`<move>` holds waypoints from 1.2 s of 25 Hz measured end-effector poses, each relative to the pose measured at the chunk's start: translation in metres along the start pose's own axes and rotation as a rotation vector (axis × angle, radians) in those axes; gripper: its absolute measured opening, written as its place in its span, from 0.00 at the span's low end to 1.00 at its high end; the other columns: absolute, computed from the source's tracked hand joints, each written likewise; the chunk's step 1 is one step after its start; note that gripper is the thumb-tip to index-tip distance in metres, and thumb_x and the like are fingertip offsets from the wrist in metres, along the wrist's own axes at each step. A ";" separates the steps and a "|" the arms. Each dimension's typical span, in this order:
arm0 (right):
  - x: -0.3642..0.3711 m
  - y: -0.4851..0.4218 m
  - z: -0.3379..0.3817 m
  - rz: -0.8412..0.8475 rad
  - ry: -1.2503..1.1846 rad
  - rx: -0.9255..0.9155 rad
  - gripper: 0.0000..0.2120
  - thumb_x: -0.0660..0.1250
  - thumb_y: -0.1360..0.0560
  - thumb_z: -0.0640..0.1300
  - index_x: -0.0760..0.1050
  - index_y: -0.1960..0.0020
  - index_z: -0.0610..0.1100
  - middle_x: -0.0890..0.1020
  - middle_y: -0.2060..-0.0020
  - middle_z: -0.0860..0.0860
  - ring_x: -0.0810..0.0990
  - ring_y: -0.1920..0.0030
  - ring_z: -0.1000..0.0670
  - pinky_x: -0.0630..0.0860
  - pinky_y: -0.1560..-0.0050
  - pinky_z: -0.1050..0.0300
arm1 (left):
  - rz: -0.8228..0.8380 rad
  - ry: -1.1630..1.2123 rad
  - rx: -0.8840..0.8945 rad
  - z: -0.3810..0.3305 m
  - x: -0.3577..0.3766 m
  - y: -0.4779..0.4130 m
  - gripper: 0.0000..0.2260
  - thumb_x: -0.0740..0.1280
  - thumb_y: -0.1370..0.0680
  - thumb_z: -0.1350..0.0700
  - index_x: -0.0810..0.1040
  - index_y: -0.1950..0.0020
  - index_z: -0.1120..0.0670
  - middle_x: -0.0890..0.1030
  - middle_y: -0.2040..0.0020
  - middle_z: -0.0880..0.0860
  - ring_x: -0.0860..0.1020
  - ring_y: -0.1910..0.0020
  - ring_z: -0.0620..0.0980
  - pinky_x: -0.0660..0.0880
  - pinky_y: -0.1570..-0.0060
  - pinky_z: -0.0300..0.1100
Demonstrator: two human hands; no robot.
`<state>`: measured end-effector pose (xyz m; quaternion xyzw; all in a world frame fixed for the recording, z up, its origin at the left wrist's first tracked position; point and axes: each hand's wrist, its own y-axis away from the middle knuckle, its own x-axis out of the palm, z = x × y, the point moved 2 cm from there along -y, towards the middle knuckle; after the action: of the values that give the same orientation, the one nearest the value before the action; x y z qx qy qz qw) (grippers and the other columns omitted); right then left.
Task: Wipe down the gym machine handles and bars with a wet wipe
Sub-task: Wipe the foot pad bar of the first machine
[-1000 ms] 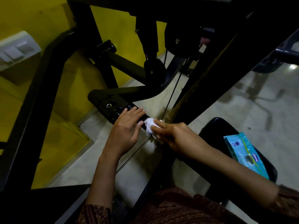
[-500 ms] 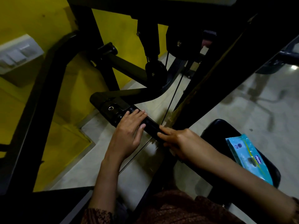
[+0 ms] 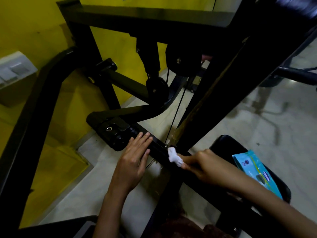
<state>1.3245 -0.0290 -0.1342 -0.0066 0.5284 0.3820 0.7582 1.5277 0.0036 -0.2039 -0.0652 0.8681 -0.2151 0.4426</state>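
A black machine handle bar (image 3: 157, 148) runs from a bolted clamp (image 3: 109, 129) at centre toward the lower right. My left hand (image 3: 135, 158) rests flat on the bar just right of the clamp, fingers straight. My right hand (image 3: 205, 166) pinches a crumpled white wet wipe (image 3: 174, 156) and presses it against the bar, a little to the right of my left hand. The bar's stretch under my right hand is hidden.
A teal wet-wipe pack (image 3: 253, 170) lies on a black padded seat (image 3: 228, 145) at the right. Black frame beams (image 3: 228, 79), pulleys (image 3: 156, 86) and a thin cable (image 3: 176, 114) crowd the centre. A yellow wall (image 3: 34, 23) with a switch plate (image 3: 13, 69) is left; pale floor (image 3: 257, 117) right.
The wipe, hidden under my right hand half a second ago, shows again on the bar, as my right hand has slid back down it. The view has tilted up slightly. My left hand stays put.
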 end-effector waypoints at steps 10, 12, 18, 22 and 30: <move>-0.002 0.005 -0.003 -0.049 -0.136 -0.105 0.18 0.58 0.20 0.47 0.68 0.31 0.49 0.73 0.35 0.55 0.74 0.40 0.57 0.69 0.43 0.66 | -0.021 0.031 0.051 -0.023 0.002 0.003 0.17 0.57 0.21 0.55 0.76 0.38 0.63 0.75 0.37 0.58 0.66 0.32 0.49 0.55 0.28 0.40; -0.007 0.038 -0.022 0.039 -0.074 -0.076 0.18 0.59 0.21 0.47 0.69 0.31 0.51 0.75 0.36 0.54 0.73 0.38 0.57 0.68 0.45 0.68 | -0.025 0.062 0.067 -0.033 0.008 0.004 0.17 0.58 0.21 0.54 0.76 0.39 0.63 0.75 0.37 0.56 0.67 0.32 0.49 0.57 0.28 0.41; -0.025 0.073 -0.021 -0.042 -0.097 -0.118 0.13 0.60 0.21 0.46 0.74 0.37 0.50 0.82 0.48 0.44 0.79 0.46 0.55 0.74 0.49 0.55 | -0.060 0.150 0.004 -0.047 0.018 0.008 0.15 0.59 0.21 0.55 0.77 0.40 0.61 0.75 0.38 0.53 0.68 0.32 0.47 0.58 0.29 0.41; 0.017 0.051 0.007 -0.146 -0.146 -0.262 0.12 0.54 0.24 0.41 0.73 0.45 0.47 0.78 0.45 0.37 0.77 0.45 0.39 0.68 0.44 0.49 | -0.070 0.197 -0.042 -0.046 0.019 0.010 0.14 0.60 0.22 0.55 0.76 0.39 0.58 0.75 0.38 0.51 0.66 0.31 0.40 0.57 0.29 0.39; -0.002 0.071 0.020 -0.356 0.274 -0.340 0.16 0.64 0.36 0.38 0.80 0.50 0.36 0.82 0.52 0.38 0.83 0.51 0.45 0.78 0.57 0.62 | -0.061 0.204 -0.044 -0.044 0.019 0.010 0.14 0.60 0.22 0.55 0.78 0.41 0.59 0.75 0.39 0.50 0.67 0.32 0.45 0.57 0.29 0.38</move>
<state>1.2989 0.0284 -0.0959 -0.2781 0.5447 0.3213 0.7230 1.4816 0.0205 -0.1993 -0.0791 0.9109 -0.2147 0.3435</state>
